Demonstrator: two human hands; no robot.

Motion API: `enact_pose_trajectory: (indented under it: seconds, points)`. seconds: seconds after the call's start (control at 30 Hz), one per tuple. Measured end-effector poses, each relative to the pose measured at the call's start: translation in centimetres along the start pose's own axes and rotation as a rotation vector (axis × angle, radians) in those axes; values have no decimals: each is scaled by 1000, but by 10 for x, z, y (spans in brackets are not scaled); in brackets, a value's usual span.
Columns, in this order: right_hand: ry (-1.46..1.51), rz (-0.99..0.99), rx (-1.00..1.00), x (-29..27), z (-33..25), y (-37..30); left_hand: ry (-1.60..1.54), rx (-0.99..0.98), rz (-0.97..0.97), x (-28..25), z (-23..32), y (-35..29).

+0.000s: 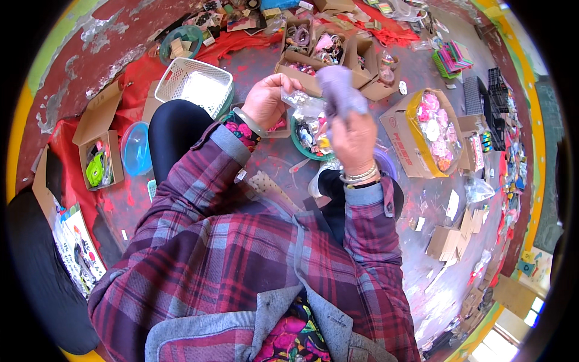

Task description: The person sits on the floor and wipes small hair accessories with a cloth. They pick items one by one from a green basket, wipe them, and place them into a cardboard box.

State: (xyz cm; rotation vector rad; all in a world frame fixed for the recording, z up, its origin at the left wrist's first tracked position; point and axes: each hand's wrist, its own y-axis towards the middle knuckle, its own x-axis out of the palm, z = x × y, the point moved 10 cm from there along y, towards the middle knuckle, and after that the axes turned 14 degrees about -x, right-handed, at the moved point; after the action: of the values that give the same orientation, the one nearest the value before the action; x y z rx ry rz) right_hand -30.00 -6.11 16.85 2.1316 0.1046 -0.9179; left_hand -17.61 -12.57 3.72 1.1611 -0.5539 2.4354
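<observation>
The clear plastic bag (304, 104) is up in front of me, above the green basin (294, 134), its edge pinched between the thumb and fingers of my left hand (266, 102). My right hand (354, 142) grips the lower end of a greyish-purple cloth-like piece (341, 87), which rises beside the bag; it is blurred, and I can't tell whether the two touch. Small packaged odds and ends (312, 134) fill the basin, which stands on the floor (274, 161). A purple basin (388, 164) shows just past my right wrist. Beyond my hands, open cardboard boxes (360, 73) stand grouped together, holding small goods. To my left are a white basket (171, 79), a blue basin (136, 149) and a carton with something bright green (94, 171) inside. To my right, a large carton (399, 134) brims with pink flowers (443, 128).
</observation>
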Motion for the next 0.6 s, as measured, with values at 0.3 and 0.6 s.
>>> enact_pose_trajectory:
  seconds: [0.3,0.6]
  points:
    - [-228,-578,168,66,33,-32,-163,-29,94,-33,9,4]
    - [-112,-192,205,14,56,-28,630,-4,640,-178,19,-10]
